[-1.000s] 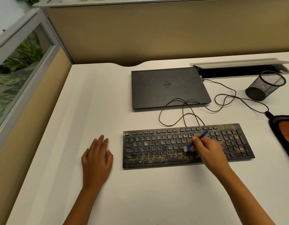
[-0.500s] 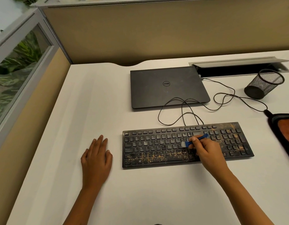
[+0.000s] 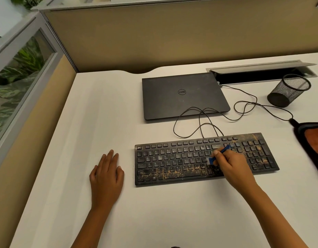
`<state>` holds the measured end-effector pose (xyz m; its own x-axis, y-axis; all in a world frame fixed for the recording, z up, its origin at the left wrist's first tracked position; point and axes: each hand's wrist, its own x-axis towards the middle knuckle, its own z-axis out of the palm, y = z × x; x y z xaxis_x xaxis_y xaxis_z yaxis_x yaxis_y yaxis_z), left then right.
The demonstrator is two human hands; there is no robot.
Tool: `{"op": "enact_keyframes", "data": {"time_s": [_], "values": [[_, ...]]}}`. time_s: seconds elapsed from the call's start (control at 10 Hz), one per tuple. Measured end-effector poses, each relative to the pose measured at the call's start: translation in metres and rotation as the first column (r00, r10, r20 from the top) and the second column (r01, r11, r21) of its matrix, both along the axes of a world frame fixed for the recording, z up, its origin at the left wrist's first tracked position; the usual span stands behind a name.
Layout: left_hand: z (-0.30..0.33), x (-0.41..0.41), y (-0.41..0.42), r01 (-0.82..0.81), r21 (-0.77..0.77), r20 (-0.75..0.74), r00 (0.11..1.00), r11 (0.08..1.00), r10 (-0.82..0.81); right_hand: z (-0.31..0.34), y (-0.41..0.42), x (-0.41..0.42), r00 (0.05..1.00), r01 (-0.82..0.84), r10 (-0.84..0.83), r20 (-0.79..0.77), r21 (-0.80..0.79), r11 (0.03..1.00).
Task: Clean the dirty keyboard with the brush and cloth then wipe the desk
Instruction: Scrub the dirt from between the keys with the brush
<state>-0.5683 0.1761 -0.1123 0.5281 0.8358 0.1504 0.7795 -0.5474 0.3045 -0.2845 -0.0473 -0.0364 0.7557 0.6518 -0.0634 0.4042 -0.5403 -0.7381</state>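
Observation:
A black keyboard (image 3: 172, 163) lies on the white desk (image 3: 101, 113), speckled with tan dust along its bottom rows and its right end. My right hand (image 3: 233, 167) rests over the keys right of centre and grips a small blue brush (image 3: 220, 154), its pale bristles down on the keys. My left hand (image 3: 106, 174) lies flat on the desk just left of the keyboard, fingers apart, holding nothing. An orange cloth with a dark border (image 3: 313, 144) sits at the right edge, partly cut off by the frame.
A shut black laptop (image 3: 183, 95) lies behind the keyboard. The keyboard's thin cable (image 3: 244, 108) loops between them. A black mesh pen cup (image 3: 288, 90) lies tipped at the back right, next to an open cable hatch (image 3: 262, 72). Partition walls stand behind and to the left.
The brush head has swept up and then back down across the keys right of centre with my right hand. My left hand has stayed flat in place.

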Motion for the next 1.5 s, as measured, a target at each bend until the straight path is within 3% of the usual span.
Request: {"op": "enact_keyframes", "data": {"time_s": [0.1,0.3,0.4,0.6,0.7,0.8,0.9,1.0,1.1,1.3,1.5], "values": [[0.0,0.0,0.0,-0.002,0.0,-0.001,1.0,1.0,0.002,0.005,0.0,0.001,0.998,0.06,-0.059,-0.02,0.08,0.995],[0.0,-0.001,0.0,-0.002,0.001,-0.008,1.0,1.0,0.002,0.006,0.002,0.003,0.999,0.017,-0.019,-0.049,-0.052,0.998],[0.0,0.0,-0.001,-0.004,0.001,-0.006,1.0,1.0,0.004,0.006,0.002,0.003,0.995,0.088,-0.086,-0.056,0.025,0.996],[0.001,0.0,-0.002,-0.005,0.001,-0.003,1.0,1.0,0.005,0.007,0.007,-0.002,0.997,0.027,-0.033,-0.074,-0.092,0.995],[0.001,0.0,-0.002,-0.009,0.0,-0.004,1.0,1.0,0.009,0.012,0.01,0.006,0.996,0.086,-0.088,-0.03,-0.056,0.995],[0.002,0.0,-0.003,-0.012,-0.002,-0.007,1.0,1.0,0.012,0.01,0.011,0.005,0.996,0.08,-0.081,-0.034,-0.016,0.997],[0.002,0.0,-0.002,-0.009,-0.002,-0.013,1.0,1.0,0.009,0.008,0.01,0.002,0.998,0.007,-0.013,-0.067,-0.1,0.995],[0.002,0.0,-0.003,-0.006,-0.003,-0.012,1.0,1.0,0.006,0.009,0.007,0.005,0.997,0.051,-0.053,-0.063,-0.041,0.998],[0.003,0.0,-0.003,-0.008,0.0,-0.009,1.0,1.0,0.008,0.007,0.001,0.005,0.998,0.038,-0.037,-0.052,0.03,0.999],[0.003,0.0,-0.003,-0.008,0.003,-0.003,1.0,1.0,0.008,0.001,-0.004,0.007,0.987,-0.027,0.047,0.155,-0.132,0.991],[0.003,0.0,-0.003,-0.008,0.004,-0.001,1.0,1.0,0.008,0.005,-0.004,0.002,0.987,0.038,-0.044,0.154,0.041,0.998]]}}
